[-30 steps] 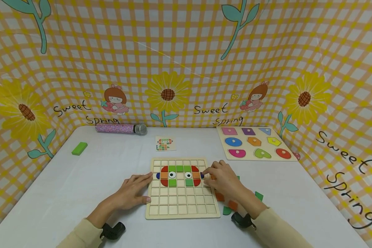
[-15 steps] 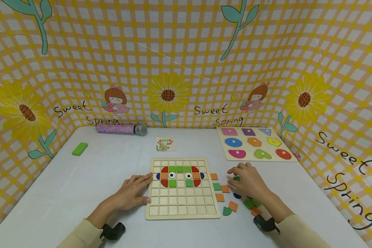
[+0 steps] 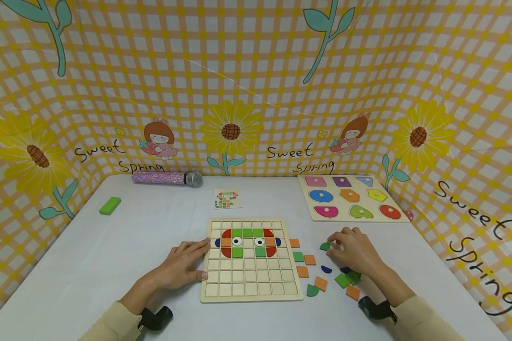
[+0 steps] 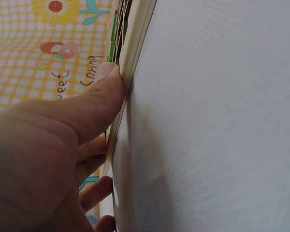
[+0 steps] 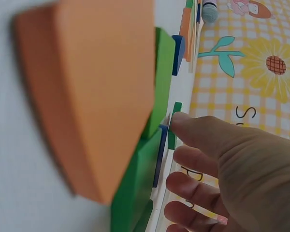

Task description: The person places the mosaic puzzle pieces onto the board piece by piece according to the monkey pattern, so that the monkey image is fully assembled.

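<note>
A square wooden grid board [image 3: 251, 288] lies before me with coloured pieces set in its upper rows, including two white eye pieces [image 3: 237, 241]. My left hand [image 3: 177, 266] rests against the board's left edge, its fingers extended and the thumb [image 4: 104, 94] along the side. To the right of the board, my right hand [image 3: 356, 248] has thumb and index fingertips at a green rounded tile [image 3: 324, 246], pinching its right side. In the right wrist view the thumb overlaps that green tile [image 5: 178, 107]; its other fingers are loosely bent.
Loose orange tiles [image 3: 320, 283], green tiles [image 3: 342, 281] and a blue half-round [image 3: 326, 269] lie between board and right wrist. A pattern card [image 3: 228, 198], glittery microphone [image 3: 162, 178], green block [image 3: 110, 205] and shape puzzle [image 3: 354, 219] stand farther back.
My right hand has left the blue piece at the board's right side, moved right over the loose tiles, and come to the green rounded tile. My left hand has stayed in place.
</note>
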`<state>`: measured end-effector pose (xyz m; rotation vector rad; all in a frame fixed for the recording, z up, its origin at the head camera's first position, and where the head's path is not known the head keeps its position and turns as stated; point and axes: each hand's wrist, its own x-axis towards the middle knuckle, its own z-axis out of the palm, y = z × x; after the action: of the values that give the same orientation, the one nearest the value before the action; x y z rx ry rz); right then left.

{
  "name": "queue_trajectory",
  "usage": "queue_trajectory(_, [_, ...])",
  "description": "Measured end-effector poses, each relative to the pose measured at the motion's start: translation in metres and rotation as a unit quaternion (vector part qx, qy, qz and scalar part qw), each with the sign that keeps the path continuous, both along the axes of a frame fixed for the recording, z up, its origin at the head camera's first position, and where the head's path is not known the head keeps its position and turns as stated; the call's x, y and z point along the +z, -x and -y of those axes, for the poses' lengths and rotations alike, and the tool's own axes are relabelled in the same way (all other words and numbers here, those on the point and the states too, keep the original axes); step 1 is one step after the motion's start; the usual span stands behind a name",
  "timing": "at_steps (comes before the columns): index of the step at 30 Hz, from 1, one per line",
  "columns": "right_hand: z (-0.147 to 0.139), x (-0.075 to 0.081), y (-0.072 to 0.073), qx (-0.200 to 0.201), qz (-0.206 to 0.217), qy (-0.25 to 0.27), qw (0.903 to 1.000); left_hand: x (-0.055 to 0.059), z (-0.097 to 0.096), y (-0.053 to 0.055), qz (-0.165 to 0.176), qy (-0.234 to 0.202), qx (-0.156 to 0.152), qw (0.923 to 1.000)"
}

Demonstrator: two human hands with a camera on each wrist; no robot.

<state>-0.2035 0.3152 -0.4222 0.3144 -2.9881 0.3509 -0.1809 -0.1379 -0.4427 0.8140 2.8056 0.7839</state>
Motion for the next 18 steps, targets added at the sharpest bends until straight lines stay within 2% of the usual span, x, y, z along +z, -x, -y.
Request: queue_trajectory(18, [-0.0041, -0.0038, 0.0017, 0.006, -0.005, 0.013, 0.9999, -0.0008, 0.001, -0.0008, -0.009, -0.004, -0.006, 0.9999])
